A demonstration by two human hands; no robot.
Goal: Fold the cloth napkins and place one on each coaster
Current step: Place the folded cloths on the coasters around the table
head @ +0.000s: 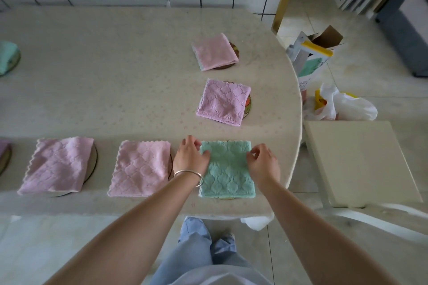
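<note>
A folded green napkin (228,171) lies on a coaster (225,198) near the table's front right edge. My left hand (190,157) rests on the napkin's left edge with the thumb on the cloth. My right hand (262,163) pinches its right edge. Folded pink napkins lie on coasters at the front middle (141,168), front left (58,165), right middle (223,102) and far right (214,51). A green napkin (7,55) on a coaster shows at the far left edge.
The oval table (115,76) has a pale flowered cover and stands against a tiled wall. A cream stool (361,162) stands to the right. An open box (310,58) and plastic bags (342,106) lie on the floor beyond it.
</note>
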